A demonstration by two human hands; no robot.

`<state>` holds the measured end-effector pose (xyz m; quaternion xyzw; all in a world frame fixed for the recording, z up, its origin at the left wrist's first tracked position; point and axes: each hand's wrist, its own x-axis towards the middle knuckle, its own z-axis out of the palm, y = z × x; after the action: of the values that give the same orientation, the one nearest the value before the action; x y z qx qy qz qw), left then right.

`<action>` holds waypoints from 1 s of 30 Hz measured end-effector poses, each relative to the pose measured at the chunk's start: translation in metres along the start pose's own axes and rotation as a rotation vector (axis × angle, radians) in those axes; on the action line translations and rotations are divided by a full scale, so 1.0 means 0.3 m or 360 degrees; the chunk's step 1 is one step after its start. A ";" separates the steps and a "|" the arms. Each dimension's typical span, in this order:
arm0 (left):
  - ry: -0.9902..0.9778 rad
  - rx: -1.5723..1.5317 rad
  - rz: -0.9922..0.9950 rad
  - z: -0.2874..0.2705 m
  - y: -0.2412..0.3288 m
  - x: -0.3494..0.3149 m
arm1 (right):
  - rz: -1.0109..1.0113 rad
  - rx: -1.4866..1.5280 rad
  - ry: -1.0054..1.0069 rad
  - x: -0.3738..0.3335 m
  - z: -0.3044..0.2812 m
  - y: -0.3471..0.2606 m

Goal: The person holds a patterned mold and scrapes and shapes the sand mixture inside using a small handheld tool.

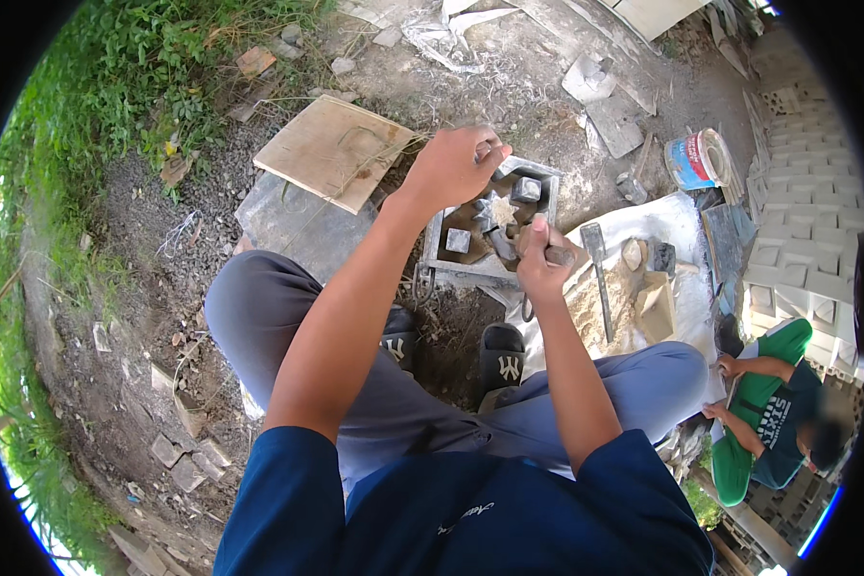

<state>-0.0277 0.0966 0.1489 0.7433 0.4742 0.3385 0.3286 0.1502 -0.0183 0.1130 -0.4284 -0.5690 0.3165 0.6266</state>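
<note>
A grey metal mold frame with several sides lies on the ground before me. Inside it are a star-shaped grey core and two square blocks, one at the upper right and one at the lower left. My left hand is over the frame's far left edge, fingers curled; what they hold, if anything, is hidden. At the frame's near right side my right hand is closed, thumb up, around a short grey tool whose flat end points into the mold.
Right of the mold, a white sack bears sandy powder, a long-handled metal tool and a scoop-like piece. A bucket stands beyond. Wooden board lies left. Another person sits at right near stacked blocks.
</note>
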 end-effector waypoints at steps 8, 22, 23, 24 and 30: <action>-0.0067 -0.0039 -0.0106 0.002 -0.001 0.007 | 0.0334 0.0185 0.0074 0.012 -0.014 0.019; 0.0020 -0.0059 -0.0120 0.008 -0.013 0.004 | 0.0236 0.0190 0.0034 0.058 0.001 -0.054; 0.0015 -0.0067 -0.0119 0.015 -0.006 0.003 | 0.0367 0.0217 0.0078 0.037 -0.009 -0.006; 0.0020 -0.0088 -0.0103 0.019 -0.001 0.000 | 0.0369 0.0208 0.0081 0.024 -0.017 0.011; -0.0008 -0.0032 -0.0158 -0.004 -0.018 -0.009 | 0.0222 0.0177 0.0020 0.036 0.021 -0.068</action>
<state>-0.0322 0.0961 0.1447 0.7165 0.5062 0.3246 0.3537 0.1437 -0.0165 0.1361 -0.4334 -0.5154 0.3878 0.6295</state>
